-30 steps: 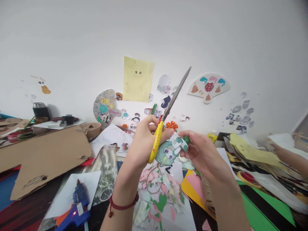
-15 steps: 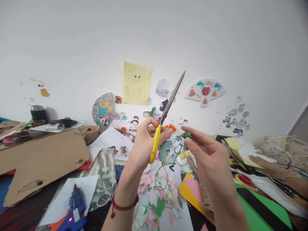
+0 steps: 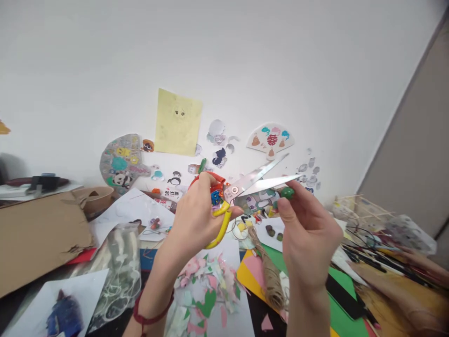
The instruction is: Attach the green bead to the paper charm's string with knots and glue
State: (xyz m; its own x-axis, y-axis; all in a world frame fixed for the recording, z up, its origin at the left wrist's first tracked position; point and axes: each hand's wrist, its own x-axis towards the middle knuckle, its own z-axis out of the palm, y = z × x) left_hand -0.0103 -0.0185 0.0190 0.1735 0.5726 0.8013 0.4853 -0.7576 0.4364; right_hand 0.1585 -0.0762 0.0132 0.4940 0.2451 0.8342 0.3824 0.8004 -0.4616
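My left hand point(image 3: 192, 213) is closed on the handles of a pair of scissors point(image 3: 252, 181), one loop red and the other yellow. The blades stand apart and point right, their tips close to my right hand point(image 3: 310, 229). Between thumb and fingers, that hand pinches a small glossy green lump point(image 3: 287, 192). Whether a blade touches the lump I cannot tell. Below both hands, pink, green and pale paper scraps point(image 3: 206, 290) lie heaped on a white sheet.
A roll of twine point(image 3: 271, 281) lies in the middle right. Brown cardboard point(image 3: 42, 238) and a partly cut-off blue glue gun point(image 3: 65, 316) are on the left. At right, another person's arm point(image 3: 396, 290) rests near pens and cords. Decorated fans point(image 3: 270, 140) hang on the wall.
The scissors have swung down from pointing upward to pointing right, and their blades have opened. My right hand still pinches the green lump. The view has turned to the right.
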